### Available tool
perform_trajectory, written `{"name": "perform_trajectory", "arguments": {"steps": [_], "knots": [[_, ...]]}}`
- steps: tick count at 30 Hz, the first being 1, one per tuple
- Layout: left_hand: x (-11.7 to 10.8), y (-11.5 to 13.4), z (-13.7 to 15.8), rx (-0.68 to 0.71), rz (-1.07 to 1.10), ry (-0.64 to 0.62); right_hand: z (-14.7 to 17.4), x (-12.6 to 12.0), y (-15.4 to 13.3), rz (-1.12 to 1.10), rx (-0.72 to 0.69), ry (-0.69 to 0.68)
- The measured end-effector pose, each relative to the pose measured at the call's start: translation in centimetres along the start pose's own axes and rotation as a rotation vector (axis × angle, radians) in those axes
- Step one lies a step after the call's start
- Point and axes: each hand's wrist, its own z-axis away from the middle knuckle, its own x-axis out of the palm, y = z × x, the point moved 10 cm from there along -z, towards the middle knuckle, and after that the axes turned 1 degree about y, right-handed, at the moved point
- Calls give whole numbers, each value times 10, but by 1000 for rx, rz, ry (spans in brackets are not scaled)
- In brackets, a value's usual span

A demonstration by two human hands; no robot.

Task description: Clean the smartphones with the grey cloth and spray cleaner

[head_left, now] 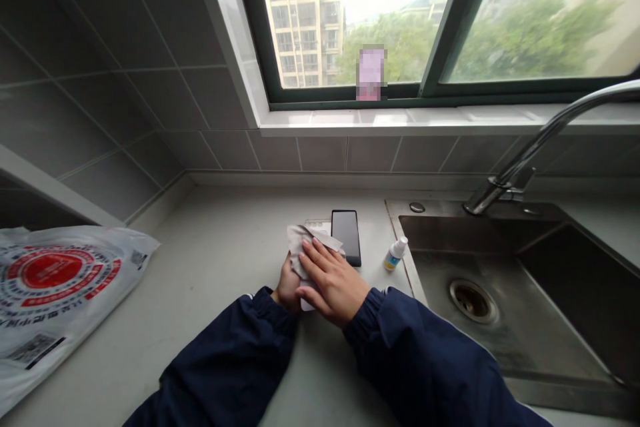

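Note:
A thin grey cleaning cloth (299, 240) is draped over a flat, pale-edged object (307, 305) that is mostly hidden. My left hand (287, 285) is closed around this object from the left and below, with its fingers largely out of sight. From the right, my right hand (333, 277) presses the cloth against it, fingers laid across the fabric and thumb lower down. Just beyond my right fingers, a dark-screened phone (346, 238) lies on the counter. To the right stands a small white spray bottle (395, 254) with a blue and yellow label.
A steel sink (435, 267) with a chrome faucet (525, 147) occupies the right side. On the left, a white plastic bag (65, 300) with red printing lies on the pale counter (200, 240). Part of something clear and flat shows behind the cloth. A window is ahead.

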Motion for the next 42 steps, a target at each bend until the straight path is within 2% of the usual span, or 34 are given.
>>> {"name": "perform_trajectory", "arguments": {"steps": [4,8,16,23,28,34,38,42], "knots": [[15,2,-3,8,-7,-2,-12,-4,11,44,36,27],[14,6,-2,39,-17,8,-11,0,12,45,75,47],[4,4,4,-42,-77,-76,28,0,-22,-42,30,17],[8,-2,1,-147,-122,-184,54,6,-41,-29,10,-37],[7,-5,4,-159,-77,-166,39,7,-30,39,31,-25],[2,3,4,-16,9,3,6,-1,-9,100,78,37],[11,10,5,97,20,33,-12,-2,0,117,114,69],[9,10,5,111,56,54,-13,0,1,125,135,76]]}}
